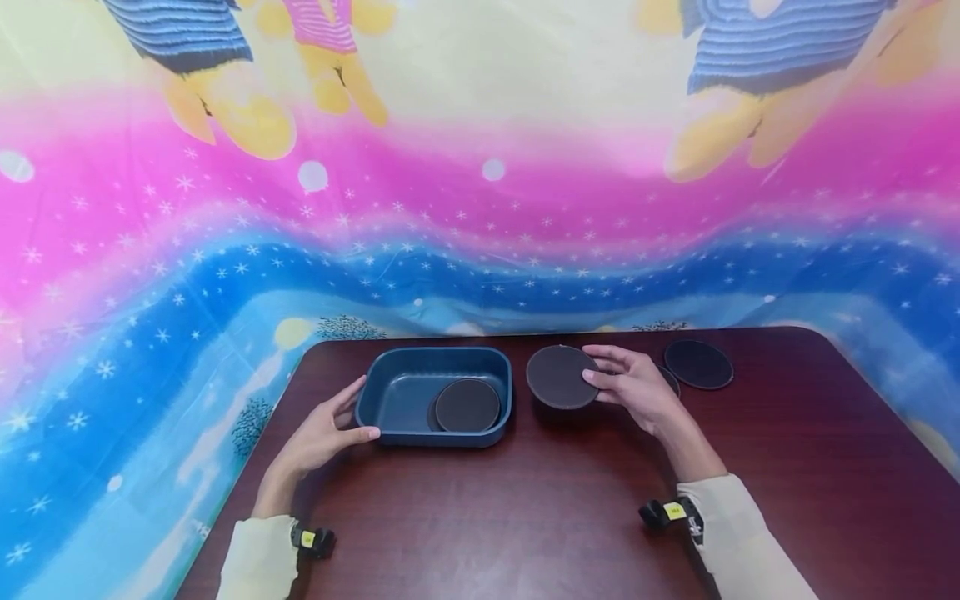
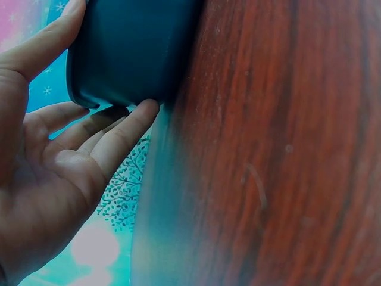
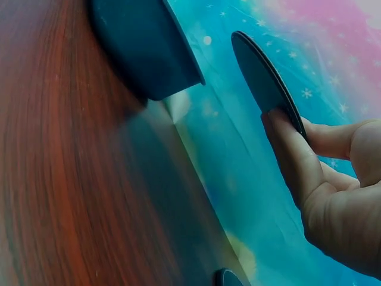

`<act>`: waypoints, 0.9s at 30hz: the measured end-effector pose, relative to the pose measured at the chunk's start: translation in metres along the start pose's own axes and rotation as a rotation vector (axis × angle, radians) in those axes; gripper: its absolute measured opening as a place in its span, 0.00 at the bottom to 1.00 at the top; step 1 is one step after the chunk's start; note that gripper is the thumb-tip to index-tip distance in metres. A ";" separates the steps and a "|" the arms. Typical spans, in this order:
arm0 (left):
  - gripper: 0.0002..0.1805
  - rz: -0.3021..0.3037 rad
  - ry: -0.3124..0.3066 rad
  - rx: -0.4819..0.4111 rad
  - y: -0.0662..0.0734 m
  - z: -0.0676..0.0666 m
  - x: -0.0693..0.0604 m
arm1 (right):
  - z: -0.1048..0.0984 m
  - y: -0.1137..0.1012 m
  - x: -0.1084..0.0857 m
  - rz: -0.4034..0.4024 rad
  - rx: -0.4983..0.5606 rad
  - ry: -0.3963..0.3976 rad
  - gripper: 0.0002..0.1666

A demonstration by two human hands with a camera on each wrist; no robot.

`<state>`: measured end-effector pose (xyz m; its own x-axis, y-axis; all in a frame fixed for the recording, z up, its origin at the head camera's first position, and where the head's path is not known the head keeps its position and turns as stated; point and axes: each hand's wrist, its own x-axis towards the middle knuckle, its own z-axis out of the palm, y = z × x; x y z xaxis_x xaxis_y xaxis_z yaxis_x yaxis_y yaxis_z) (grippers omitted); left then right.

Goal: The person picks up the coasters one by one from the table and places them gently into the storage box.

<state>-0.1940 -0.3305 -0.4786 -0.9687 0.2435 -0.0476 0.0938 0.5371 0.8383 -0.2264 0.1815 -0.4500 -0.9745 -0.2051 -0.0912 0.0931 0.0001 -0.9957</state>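
In the head view, the right hand (image 1: 633, 387) pinches a dark round coaster (image 1: 562, 377) by its right edge, above the table to the right of a blue-green rectangular container (image 1: 438, 439). The right wrist view shows that coaster (image 3: 262, 77) almost edge-on between the thumb and fingers of the right hand (image 3: 339, 190). Another round coaster (image 1: 467, 406) lies inside the container at its right end. The left hand (image 1: 322, 433) touches the container's left end, thumb at the near corner and fingers along the side. Its fingertips meet the container wall (image 2: 131, 53) in the left wrist view.
Two more dark coasters are on the table at the back right: one (image 1: 699, 364) in full view, the other (image 1: 670, 382) partly hidden behind the right hand. A printed cloth (image 1: 450, 275) hangs behind the brown table (image 1: 510, 517), close to its back edge.
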 end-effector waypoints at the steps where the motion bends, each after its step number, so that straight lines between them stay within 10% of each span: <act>1: 0.55 -0.001 0.000 0.000 0.000 0.000 0.000 | 0.002 -0.001 0.001 -0.001 -0.002 0.002 0.37; 27: 0.55 0.001 0.004 0.010 -0.002 -0.001 0.001 | 0.042 -0.001 0.010 0.023 -0.006 0.010 0.36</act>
<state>-0.1955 -0.3317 -0.4796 -0.9695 0.2410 -0.0451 0.0966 0.5446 0.8331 -0.2279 0.1382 -0.4490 -0.9741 -0.1952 -0.1139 0.1141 0.0103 -0.9934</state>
